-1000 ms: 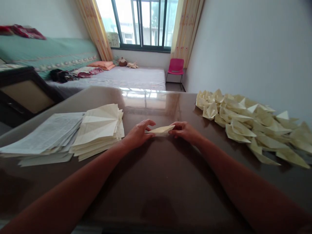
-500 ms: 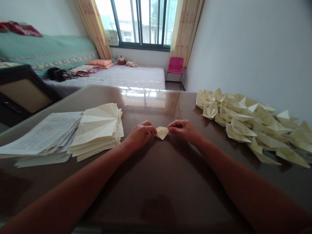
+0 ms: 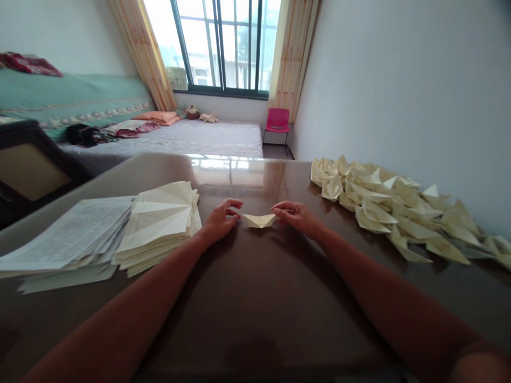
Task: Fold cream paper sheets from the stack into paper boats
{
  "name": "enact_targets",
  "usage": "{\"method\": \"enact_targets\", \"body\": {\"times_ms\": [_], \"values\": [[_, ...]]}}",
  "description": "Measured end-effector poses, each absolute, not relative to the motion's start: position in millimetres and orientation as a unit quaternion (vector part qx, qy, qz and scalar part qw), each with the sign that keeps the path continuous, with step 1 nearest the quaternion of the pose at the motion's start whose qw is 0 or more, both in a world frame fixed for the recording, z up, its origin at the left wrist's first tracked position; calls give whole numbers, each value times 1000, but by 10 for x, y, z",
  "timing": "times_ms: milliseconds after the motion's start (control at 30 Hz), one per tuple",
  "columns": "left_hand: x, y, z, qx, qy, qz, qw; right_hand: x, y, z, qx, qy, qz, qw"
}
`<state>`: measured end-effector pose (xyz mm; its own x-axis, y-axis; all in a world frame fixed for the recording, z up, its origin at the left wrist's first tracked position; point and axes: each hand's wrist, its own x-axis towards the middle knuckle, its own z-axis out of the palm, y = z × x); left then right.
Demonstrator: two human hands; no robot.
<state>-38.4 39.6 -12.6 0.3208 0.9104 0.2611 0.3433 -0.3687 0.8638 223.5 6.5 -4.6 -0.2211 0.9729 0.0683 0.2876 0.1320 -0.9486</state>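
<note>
A small folded paper boat (image 3: pixel 260 221) in cream paper is at the middle of the brown table, its two pointed ends reaching left and right. My right hand (image 3: pixel 296 215) pinches its right tip between thumb and fingers. Just off the left tip, my left hand (image 3: pixel 224 217) is open, thumb and fingers apart, holding nothing. The boat's low middle points down toward me.
Left on the glossy table (image 3: pixel 239 308) lie a stack of creased cream paper (image 3: pixel 159 213) and printed sheets (image 3: pixel 72 229). Many folded paper boats (image 3: pixel 383 199) are heaped at the right by the wall. Behind stand a bed (image 3: pixel 211 138) and a pink chair (image 3: pixel 277 121).
My left hand has let go of the paper and moved slightly left. The folded paper has gone from a compact diamond to a wider boat shape. The camera view has tilted up a little.
</note>
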Motion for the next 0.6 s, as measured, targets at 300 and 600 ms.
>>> {"method": "enact_targets", "body": {"times_ms": [300, 600], "values": [[-412, 420, -160, 697, 438, 408, 395, 2257, 56, -74, -479, -678, 443, 339], [-486, 485, -119, 738, 436, 342, 385, 2318, 129, 168, -537, -686, 317, 374]]}}
